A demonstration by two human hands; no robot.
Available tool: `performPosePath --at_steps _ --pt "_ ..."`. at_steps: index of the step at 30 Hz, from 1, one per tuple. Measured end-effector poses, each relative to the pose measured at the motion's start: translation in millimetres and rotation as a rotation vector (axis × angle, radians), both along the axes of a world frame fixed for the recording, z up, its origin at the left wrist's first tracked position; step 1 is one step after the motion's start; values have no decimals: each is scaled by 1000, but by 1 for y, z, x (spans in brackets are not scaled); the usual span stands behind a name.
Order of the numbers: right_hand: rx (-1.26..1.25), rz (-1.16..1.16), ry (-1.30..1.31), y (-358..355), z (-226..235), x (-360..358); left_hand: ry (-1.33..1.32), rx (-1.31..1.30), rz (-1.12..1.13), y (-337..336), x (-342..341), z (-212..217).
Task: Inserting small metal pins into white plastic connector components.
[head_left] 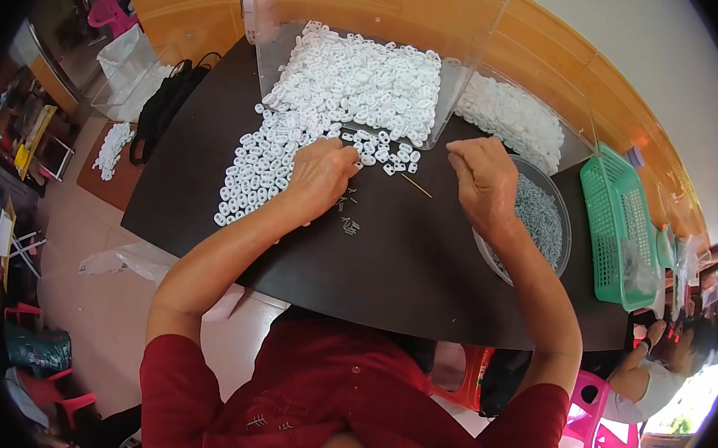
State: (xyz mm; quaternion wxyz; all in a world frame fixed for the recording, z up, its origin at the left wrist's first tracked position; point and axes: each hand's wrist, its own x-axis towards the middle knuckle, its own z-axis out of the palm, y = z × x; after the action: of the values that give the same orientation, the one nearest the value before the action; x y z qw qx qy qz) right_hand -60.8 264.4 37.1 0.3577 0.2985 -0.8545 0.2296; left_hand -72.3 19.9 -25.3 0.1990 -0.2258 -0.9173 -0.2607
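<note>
My left hand (pixel 322 174) is closed at the near edge of a spread of small white oval pieces with two holes (pixel 255 167). What its fingers pinch, if anything, is too small to name. My right hand (pixel 488 183) is held in a pinch above the table, beside a round clear tub (pixel 565 253) of small grey pin-like pieces (pixel 539 213); anything between its fingertips is hidden. Several loose grey pieces (pixel 349 225) lie just below my left hand. Between the hands rests a thin brass-coloured stick (pixel 417 186), close to a few scattered white pieces (pixel 401 156).
A clear bin (pixel 383 5) at the back spills white pieces forward. Behind it to the right stands another clear container of white pieces (pixel 512 118). A green basket (pixel 617 229) sits at the right edge of the dark table (pixel 406 269). Another person (pixel 657 370) is at far right.
</note>
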Motion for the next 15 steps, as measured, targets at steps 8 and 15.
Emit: performPosePath --at_steps 8,15 --pt "-112 5 -149 40 -3 24 51 -243 23 15 -18 -10" --pt "-156 72 -231 54 -10 43 -39 -159 10 17 -10 6"
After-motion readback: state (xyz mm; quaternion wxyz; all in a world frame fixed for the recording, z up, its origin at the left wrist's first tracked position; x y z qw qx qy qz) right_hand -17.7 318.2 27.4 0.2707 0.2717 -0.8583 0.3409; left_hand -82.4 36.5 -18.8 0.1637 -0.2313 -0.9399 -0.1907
